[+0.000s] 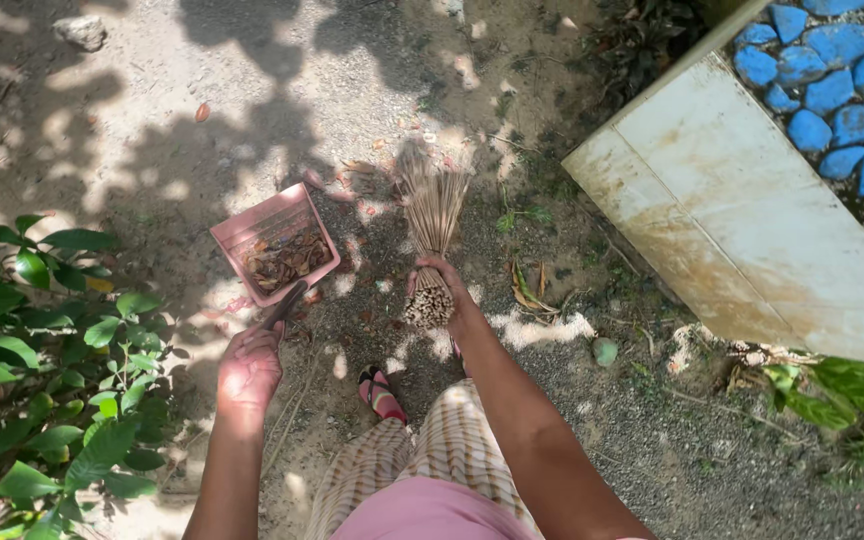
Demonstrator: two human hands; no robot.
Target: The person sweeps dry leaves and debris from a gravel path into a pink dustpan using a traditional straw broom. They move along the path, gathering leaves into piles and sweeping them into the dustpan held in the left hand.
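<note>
1. Gripping the dark handle of a pink rectangular plastic dustpan (274, 243), the left hand (249, 368) has its fingers curled shut around that handle; the pan lies on the bare sandy ground (352, 90) with its open mouth facing away from the person.
2. Inside the dustpan sits a heap of brown dry leaves (286, 259).
3. Just to the right of the dustpan, the right hand (449, 290) clamps its fingers around the bound end of a short broom of thin tan sticks (431, 228), whose fanned tips touch the ground beyond the dustpan's far right corner.
4. A few loose leaves (337, 185) lie on the ground between the dustpan and the broom tips.
5. Nearer the person than the dustpan, a foot in a red strapped sandal (381, 392) stands on the dirt.
6. Left of the dustpan, a green leafy shrub (47, 340) crowds close to the left arm.
7. Well to the right of the dustpan lies a stained white tiled slab (752, 220), bordered by blue painted stones (837, 80).
8. Far beyond the dustpan to the left rests a grey rock (82, 31).
</note>
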